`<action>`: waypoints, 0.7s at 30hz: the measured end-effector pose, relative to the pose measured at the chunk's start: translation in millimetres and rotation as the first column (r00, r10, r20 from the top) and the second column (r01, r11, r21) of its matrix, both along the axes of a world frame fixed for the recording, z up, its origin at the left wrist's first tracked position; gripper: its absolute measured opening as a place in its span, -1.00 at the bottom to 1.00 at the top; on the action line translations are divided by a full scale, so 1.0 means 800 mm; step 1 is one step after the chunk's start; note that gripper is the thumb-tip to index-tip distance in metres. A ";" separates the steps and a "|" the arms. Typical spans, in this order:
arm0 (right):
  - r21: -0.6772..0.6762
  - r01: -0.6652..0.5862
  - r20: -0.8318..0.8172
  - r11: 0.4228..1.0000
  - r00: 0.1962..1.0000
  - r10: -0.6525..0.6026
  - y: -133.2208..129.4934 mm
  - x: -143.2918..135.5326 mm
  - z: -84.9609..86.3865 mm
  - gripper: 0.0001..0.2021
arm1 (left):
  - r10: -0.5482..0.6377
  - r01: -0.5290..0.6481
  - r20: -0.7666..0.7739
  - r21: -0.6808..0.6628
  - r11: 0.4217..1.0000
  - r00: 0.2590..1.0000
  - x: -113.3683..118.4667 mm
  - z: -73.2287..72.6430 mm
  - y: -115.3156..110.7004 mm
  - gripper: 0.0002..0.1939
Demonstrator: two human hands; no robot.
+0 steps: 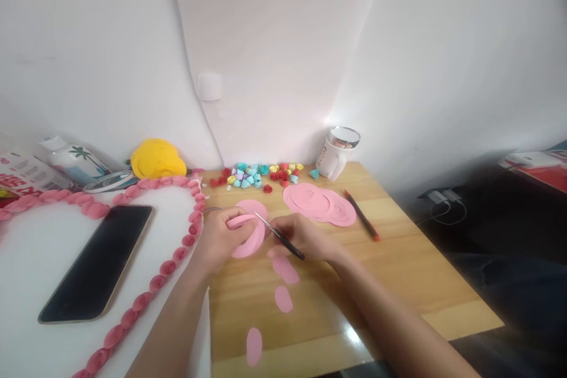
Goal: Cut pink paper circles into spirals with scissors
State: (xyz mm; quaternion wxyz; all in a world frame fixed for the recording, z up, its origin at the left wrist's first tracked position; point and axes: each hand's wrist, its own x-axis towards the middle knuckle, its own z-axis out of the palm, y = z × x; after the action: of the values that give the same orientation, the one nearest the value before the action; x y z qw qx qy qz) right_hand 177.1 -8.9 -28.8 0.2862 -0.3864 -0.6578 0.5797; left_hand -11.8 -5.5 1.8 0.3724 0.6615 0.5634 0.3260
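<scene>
My left hand pinches a curled pink paper ring over the wooden table. Close beside it, my right hand is closed around scissors with a black handle; the thin silver blade points left and up at the ring's edge. A pink paper disc shows behind the ring. Below my right hand lie small pink oval pieces, among them one oval and another nearer the table's front. Farther right sits a group of pink paper discs, overlapping, with curved lines on them.
Several small coloured paper rolls line the wall, beside a white mug. A dark pen lies right of the discs. At left, a phone rests on a white board edged with pink paper roses. Yellow paper stands behind.
</scene>
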 end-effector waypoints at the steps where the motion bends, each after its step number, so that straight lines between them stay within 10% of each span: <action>1: 0.002 -0.004 0.002 1.000 1.000 0.004 0.000 0.000 0.000 -0.68 | -0.001 0.001 0.003 -0.006 1.000 1.000 0.000 0.000 0.000 -0.83; 13: 0.030 0.261 -0.214 0.965 0.944 -0.249 0.001 -0.008 0.006 -0.61 | 0.165 -0.103 0.324 -0.199 0.975 0.932 0.009 0.001 -0.001 -0.82; 21: 0.028 0.380 -0.248 0.925 0.899 -0.362 0.001 -0.011 0.002 -0.70 | 0.091 0.079 0.503 -0.307 0.948 0.859 0.013 -0.001 -0.003 -0.72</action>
State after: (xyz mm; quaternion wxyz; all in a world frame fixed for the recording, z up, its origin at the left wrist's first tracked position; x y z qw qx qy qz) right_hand 168.4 -8.1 -27.2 0.4827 -0.4210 -0.5543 0.5315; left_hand -1.5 -7.6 0.6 0.6087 0.4808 0.4914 0.3960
